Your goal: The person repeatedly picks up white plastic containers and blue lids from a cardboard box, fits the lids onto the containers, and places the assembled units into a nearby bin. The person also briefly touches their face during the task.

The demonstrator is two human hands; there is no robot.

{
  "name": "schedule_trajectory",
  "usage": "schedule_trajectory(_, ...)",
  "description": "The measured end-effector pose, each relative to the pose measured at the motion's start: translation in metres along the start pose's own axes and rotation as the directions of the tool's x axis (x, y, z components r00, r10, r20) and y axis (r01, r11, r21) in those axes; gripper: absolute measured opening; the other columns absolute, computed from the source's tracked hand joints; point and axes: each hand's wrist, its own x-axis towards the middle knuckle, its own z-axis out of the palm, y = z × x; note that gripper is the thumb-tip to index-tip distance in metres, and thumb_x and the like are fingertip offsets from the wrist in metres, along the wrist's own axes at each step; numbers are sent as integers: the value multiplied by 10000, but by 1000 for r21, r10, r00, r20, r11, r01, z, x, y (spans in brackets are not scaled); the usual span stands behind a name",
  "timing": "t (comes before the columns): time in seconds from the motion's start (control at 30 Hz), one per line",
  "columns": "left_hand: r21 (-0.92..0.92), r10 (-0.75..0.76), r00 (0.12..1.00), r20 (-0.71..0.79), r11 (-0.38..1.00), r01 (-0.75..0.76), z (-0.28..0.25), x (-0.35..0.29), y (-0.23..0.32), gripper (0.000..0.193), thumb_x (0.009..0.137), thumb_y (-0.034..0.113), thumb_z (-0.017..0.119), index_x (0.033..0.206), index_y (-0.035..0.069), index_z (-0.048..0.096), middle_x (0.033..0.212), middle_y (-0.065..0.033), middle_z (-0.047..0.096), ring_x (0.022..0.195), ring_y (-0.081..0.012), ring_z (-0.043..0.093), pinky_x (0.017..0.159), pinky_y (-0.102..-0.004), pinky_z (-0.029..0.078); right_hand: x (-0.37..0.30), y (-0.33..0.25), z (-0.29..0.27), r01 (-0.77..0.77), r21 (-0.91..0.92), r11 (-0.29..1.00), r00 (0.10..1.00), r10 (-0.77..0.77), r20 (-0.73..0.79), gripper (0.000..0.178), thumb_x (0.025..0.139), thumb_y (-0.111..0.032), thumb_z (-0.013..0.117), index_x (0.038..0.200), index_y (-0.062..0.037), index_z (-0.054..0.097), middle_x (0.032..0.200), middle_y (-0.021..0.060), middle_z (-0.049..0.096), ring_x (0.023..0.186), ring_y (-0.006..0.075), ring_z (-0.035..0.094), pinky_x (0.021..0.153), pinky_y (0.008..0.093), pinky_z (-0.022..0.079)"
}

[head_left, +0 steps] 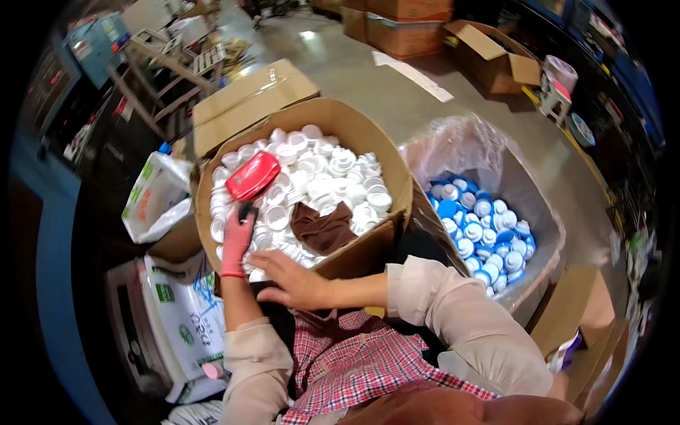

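Observation:
My left hand (236,241), in a pink glove, reaches into an open cardboard box (368,138) heaped with white plastic caps (322,177). Its fingertips point at a red zip pouch (253,176) lying on the caps, and a small dark thing shows at the fingertips; I cannot tell whether it is held. My bare right hand (290,280) lies flat at the box's near edge, fingers spread over the caps. A brown cloth (322,227) rests on the caps just beyond it.
A plastic-lined box (524,184) of blue and white caps (485,230) stands to the right. Printed white sacks (185,312) lie at the left. More cardboard boxes (244,99) and a wooden frame stand behind, on a concrete floor (368,78).

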Motion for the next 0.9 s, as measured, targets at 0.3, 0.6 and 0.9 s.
schedule_trajectory(0.3,-261,-299,889,-347,941,215,-132,-100,-179,254,923,210,595,1066,11,660,916,-40,683,762,-105,617,690,-250,493,-10,63,15,10,-389,921,981,67,182,462,796,-237,728,1160,-8,560,1236,190,519,1122,388,491,955,449,419)
schedule_trajectory(0.6,-97,-681,689,-248,725,682,-86,-188,-300,352,819,363,620,831,14,662,708,-119,659,709,-255,629,678,-366,483,-9,72,27,101,-561,822,787,279,550,437,774,-312,741,1097,-52,601,938,117,628,864,302,600,732,389,490)
schedule_trajectory(0.9,193,-696,710,-103,687,701,-22,-129,-417,551,847,457,612,1230,65,551,1248,-182,581,1176,-331,537,1004,-401,421,6,70,39,93,-559,824,692,350,631,335,779,-272,743,983,-46,605,757,115,607,701,295,598,620,396,468)
